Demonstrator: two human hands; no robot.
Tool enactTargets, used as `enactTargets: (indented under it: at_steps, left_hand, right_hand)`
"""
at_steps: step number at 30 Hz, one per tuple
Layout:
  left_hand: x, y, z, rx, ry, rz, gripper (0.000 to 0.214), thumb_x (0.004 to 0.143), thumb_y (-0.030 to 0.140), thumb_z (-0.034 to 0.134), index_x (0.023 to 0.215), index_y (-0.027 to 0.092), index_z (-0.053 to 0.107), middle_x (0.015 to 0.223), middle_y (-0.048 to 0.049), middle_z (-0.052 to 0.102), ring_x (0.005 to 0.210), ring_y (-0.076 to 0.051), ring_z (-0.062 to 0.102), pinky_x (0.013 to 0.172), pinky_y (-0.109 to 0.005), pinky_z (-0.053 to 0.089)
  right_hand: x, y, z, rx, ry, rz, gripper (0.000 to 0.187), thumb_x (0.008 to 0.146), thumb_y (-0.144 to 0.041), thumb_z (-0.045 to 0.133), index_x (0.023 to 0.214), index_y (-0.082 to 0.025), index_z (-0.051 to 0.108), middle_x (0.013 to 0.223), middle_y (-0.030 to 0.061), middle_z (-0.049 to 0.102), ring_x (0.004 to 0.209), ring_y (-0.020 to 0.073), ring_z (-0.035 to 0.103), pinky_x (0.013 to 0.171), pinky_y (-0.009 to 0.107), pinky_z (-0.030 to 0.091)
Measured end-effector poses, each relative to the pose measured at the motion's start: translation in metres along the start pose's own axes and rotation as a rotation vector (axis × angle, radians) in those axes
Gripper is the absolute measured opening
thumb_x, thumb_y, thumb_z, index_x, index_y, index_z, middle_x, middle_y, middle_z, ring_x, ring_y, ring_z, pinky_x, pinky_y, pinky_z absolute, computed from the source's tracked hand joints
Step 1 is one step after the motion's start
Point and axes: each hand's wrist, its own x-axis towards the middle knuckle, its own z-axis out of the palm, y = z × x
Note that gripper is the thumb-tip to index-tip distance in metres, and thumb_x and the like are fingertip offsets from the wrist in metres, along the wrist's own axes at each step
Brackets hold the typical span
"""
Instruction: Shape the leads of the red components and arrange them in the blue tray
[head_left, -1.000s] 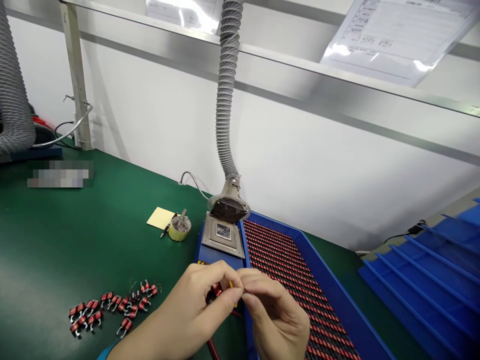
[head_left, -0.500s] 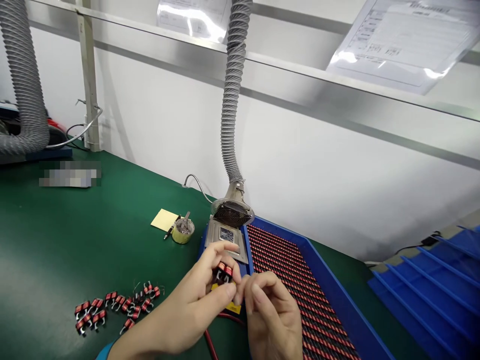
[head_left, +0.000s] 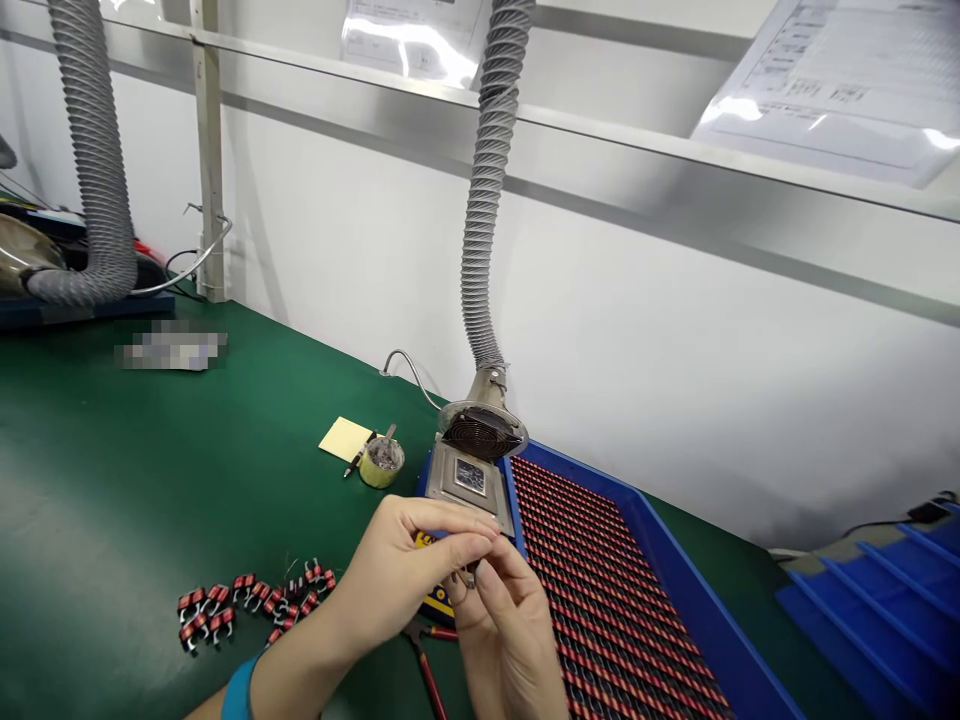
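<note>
Our hands have moved up the desk [head_left: 112, 480] since a moment ago. Close to us, the left hand [head_left: 409, 565] and right hand [head_left: 510, 640] pinch a small part [head_left: 469, 578], mostly hidden, between narrowly closed fingers. Red-handled pliers [head_left: 424, 670] lie just below; loose coils [head_left: 255, 605] sit left, a blue tray [head_left: 637, 590] of coils right. Beyond, the yellow label [head_left: 431, 590] and hanging sheet [head_left: 832, 90] are unreadable.

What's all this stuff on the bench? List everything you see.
red-banded components: over a dozen, red, loose on the green bench mat
tray: one, blue, right of the hands, full of red-and-black components
metal station: one, silver, straight ahead
hoses: two, grey, rising behind the bench
note pad: one, yellow, left of the station
cup: one, yellow, beside the note pad
pen: one, black, by the cup
pliers: one, red-handled, below the hands
left hand: one, blue wristband, pinching a small component
right hand: one, bare, pinching it too
</note>
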Motion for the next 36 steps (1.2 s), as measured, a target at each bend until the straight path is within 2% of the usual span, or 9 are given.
enactTargets:
  at_steps: [3,5,12,14,18,21,29,32,36]
  left_hand:
    - [0.0,-0.002,-0.001,-0.094,0.086,-0.04,0.008,0.076,0.023,0.073,0.073,0.017,0.077,0.07,-0.004,0.076,0.061,-0.012,0.064,0.053,-0.018,0.049]
    - [-0.002,-0.002,-0.001,-0.12,0.137,-0.024,0.013,0.077,0.026,0.073,0.071,0.016,0.076,0.063,-0.0029,0.073,0.052,-0.01,0.059,0.046,-0.016,0.045]
    - [0.001,0.01,-0.013,-0.236,0.356,0.155,0.018,0.077,0.039,0.074,0.073,0.021,0.073,0.069,0.0027,0.074,0.074,-0.01,0.065,0.082,-0.02,0.051]
    - [0.001,0.015,-0.019,-0.195,0.298,0.14,0.017,0.074,0.037,0.077,0.078,0.02,0.075,0.075,-0.0005,0.076,0.081,-0.014,0.067,0.084,-0.024,0.051]
    - [-0.001,0.02,-0.022,0.106,0.004,-0.011,0.02,0.074,0.028,0.076,0.091,0.019,0.075,0.095,-0.0055,0.075,0.092,-0.02,0.065,0.082,-0.027,0.051]
    - [-0.003,0.016,-0.019,0.145,-0.043,-0.042,0.012,0.076,0.028,0.073,0.084,0.019,0.074,0.087,-0.0036,0.072,0.085,-0.018,0.064,0.073,-0.025,0.05]
    - [-0.001,0.011,-0.014,0.03,0.062,0.006,0.004,0.072,0.019,0.074,0.073,0.017,0.071,0.083,-0.0032,0.072,0.084,-0.017,0.064,0.076,-0.025,0.049]
    - [-0.001,0.013,-0.014,-0.032,0.167,0.117,0.004,0.074,0.018,0.074,0.071,0.019,0.071,0.084,-0.0024,0.073,0.09,-0.017,0.065,0.082,-0.025,0.049]
    - [-0.008,0.021,-0.021,0.002,0.363,0.371,0.01,0.081,0.016,0.069,0.075,0.024,0.07,0.084,0.0021,0.073,0.095,-0.015,0.065,0.091,-0.025,0.048]
  right_hand:
    - [-0.002,0.003,0.006,0.012,0.053,0.002,0.018,0.065,-0.032,0.084,0.078,-0.024,0.075,0.082,0.0026,0.071,0.079,0.0171,0.066,0.074,0.029,0.056]
    - [-0.003,0.002,0.01,0.023,0.074,0.007,0.021,0.062,-0.031,0.086,0.077,-0.023,0.075,0.084,0.0027,0.07,0.081,0.0176,0.066,0.073,0.029,0.056]
    - [-0.004,-0.009,0.016,-0.02,-0.021,0.022,0.018,0.064,-0.031,0.084,0.073,-0.019,0.075,0.08,0.0027,0.07,0.067,0.0122,0.063,0.065,0.022,0.055]
    - [-0.003,-0.01,0.015,-0.018,-0.023,0.028,0.018,0.065,-0.031,0.084,0.075,-0.019,0.075,0.081,0.0029,0.07,0.066,0.0122,0.063,0.066,0.024,0.055]
    - [-0.003,-0.01,0.011,-0.005,-0.016,0.026,0.018,0.066,-0.03,0.083,0.077,-0.02,0.075,0.081,0.0037,0.07,0.07,0.0159,0.065,0.069,0.029,0.056]
    - [-0.003,-0.008,0.01,-0.004,-0.025,0.041,0.017,0.067,-0.031,0.082,0.079,-0.021,0.075,0.077,0.0037,0.069,0.071,0.0178,0.066,0.07,0.032,0.057]
    - [-0.002,-0.005,0.012,0.005,-0.037,0.064,0.017,0.066,-0.028,0.083,0.078,-0.019,0.075,0.076,0.0023,0.067,0.067,0.0138,0.064,0.064,0.024,0.056]
    - [-0.002,-0.006,0.013,-0.003,-0.037,0.053,0.018,0.066,-0.029,0.083,0.077,-0.019,0.075,0.081,0.0036,0.069,0.07,0.0142,0.064,0.066,0.025,0.056]
    - [-0.004,-0.009,0.015,0.01,-0.045,0.048,0.017,0.066,-0.029,0.083,0.078,-0.02,0.074,0.081,0.0027,0.07,0.066,0.012,0.065,0.066,0.023,0.055]
